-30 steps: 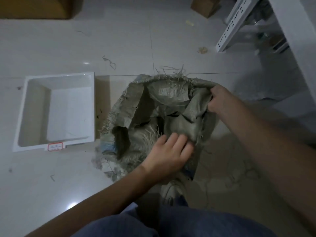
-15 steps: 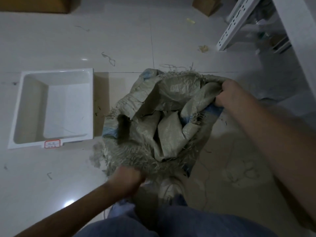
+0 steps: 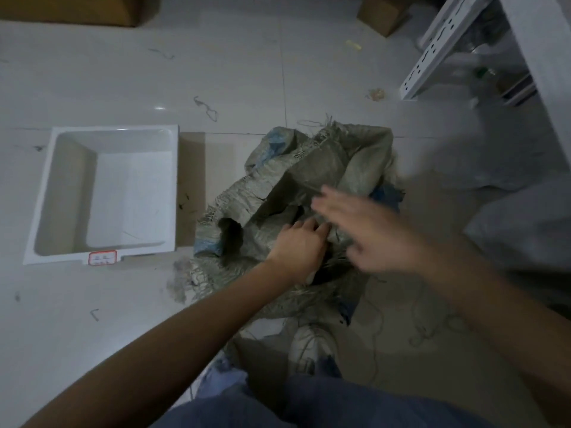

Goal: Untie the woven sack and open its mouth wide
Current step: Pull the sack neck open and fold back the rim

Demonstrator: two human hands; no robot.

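Note:
A grey-green woven sack (image 3: 312, 168) with blue stripes and frayed edges lies crumpled on the tiled floor, its mouth folded in on itself with a dark gap at the left. My left hand (image 3: 298, 245) rests on the sack's near middle, its fingertips dug into a fold of the fabric. My right hand (image 3: 361, 227) hovers blurred just above the sack to the right, fingers straight and spread, holding nothing.
A white square plastic tray (image 3: 105, 257) with a red-bordered label sits on the floor to the left. A white perforated metal shelf frame (image 3: 432, 47) stands at the upper right. Cardboard boxes (image 3: 383, 10) lie at the far edge. My shoe (image 3: 312, 344) is under the sack.
My right hand let go of the sack's right rim and swung in over its middle. My left hand moved from the near edge up onto the fabric. The sack has slumped flatter.

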